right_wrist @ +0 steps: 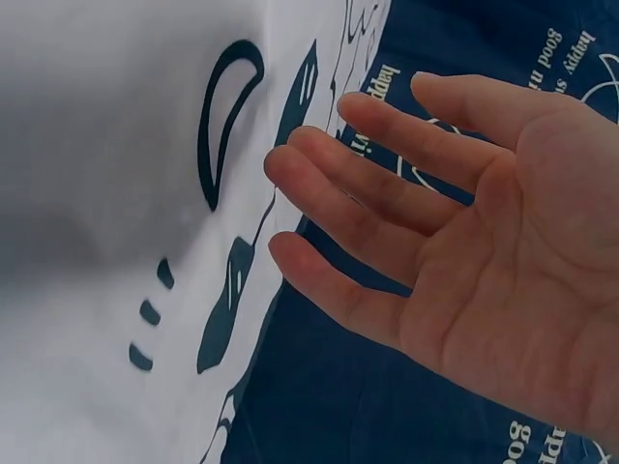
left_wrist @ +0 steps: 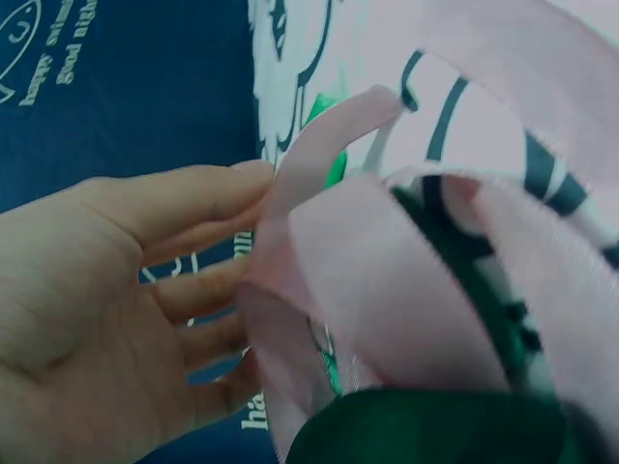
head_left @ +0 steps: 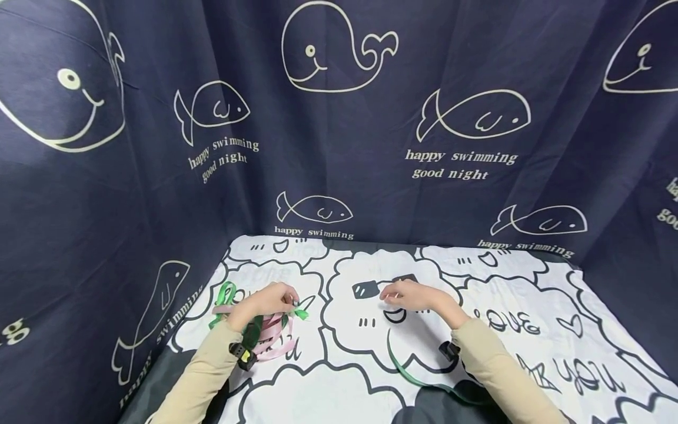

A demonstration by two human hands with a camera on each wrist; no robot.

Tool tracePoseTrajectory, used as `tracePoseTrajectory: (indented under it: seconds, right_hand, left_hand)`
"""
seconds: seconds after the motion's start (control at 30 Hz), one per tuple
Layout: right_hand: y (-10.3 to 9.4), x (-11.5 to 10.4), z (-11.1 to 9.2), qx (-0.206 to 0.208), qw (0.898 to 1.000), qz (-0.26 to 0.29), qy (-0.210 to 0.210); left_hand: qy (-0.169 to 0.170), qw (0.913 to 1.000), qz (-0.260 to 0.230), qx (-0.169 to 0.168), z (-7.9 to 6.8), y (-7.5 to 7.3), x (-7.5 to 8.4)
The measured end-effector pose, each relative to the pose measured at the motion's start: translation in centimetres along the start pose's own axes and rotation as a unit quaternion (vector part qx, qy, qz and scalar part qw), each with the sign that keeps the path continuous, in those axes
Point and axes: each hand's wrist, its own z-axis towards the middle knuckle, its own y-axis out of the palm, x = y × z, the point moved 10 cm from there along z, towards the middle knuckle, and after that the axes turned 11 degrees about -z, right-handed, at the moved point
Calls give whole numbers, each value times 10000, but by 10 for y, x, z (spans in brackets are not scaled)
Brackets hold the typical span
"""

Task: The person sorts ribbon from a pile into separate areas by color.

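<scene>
Curtain of navy fabric printed with white whales and fish (head_left: 365, 141) fills the upper frame. White cloth with black cloud outlines (head_left: 318, 391) spreads below. Tangled pink satin and green ribbons (left_wrist: 387, 280) lie left of lower centre; narrow green ribbon strip (head_left: 410, 377) curves along bottom centre. Left hand (head_left: 272, 298) pinches pink ribbon, fingertips partly hidden. Right hand (head_left: 410, 294), near centre, holds nothing, fingers relaxed.

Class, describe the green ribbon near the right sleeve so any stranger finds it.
Over the white printed cloth, find the right sleeve. Left of it, a thin green ribbon curves across the cloth. Unlike the pink and green ribbons heaped by the left hand, it lies apart as one strand.
</scene>
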Motion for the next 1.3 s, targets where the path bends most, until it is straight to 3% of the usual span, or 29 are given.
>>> tracePoseTrajectory:
  seconds: [0.3, 0.43, 0.63, 0.77, 0.97, 1.13, 1.3]
  right_hand:
    - [9, -22, 12, -108, 9997, 15, -208]
    - [9, -33, 19, -72, 9992, 8, -387]
    - [1, -54, 30, 293, 9958, 265, -828]
    - [-7, -68, 37, 527, 9903, 854, -960]
    - [-12, -83, 42, 747, 9788, 1581, -1063]
    - [-12, -84, 45, 860, 9710, 2028, -931]
    - [-20, -79, 42, 1058, 9669, 2263, -526]
  left_hand:
    - [-744, 9916, 999, 350, -3, 1, 0]
    - [-751, 9923, 929, 322, -3, -2, 6]
    - [-91, 9999, -36, 85, 4, 0, 31]
    - [369, 9975, -593, -108, 10, 5, 53]
    - [722, 9911, -1086, -284, 21, 15, 74]
    - [1036, 9866, -1237, -228, 31, 20, 83]
    - [1049, 9838, -1446, -167, 36, 22, 87]
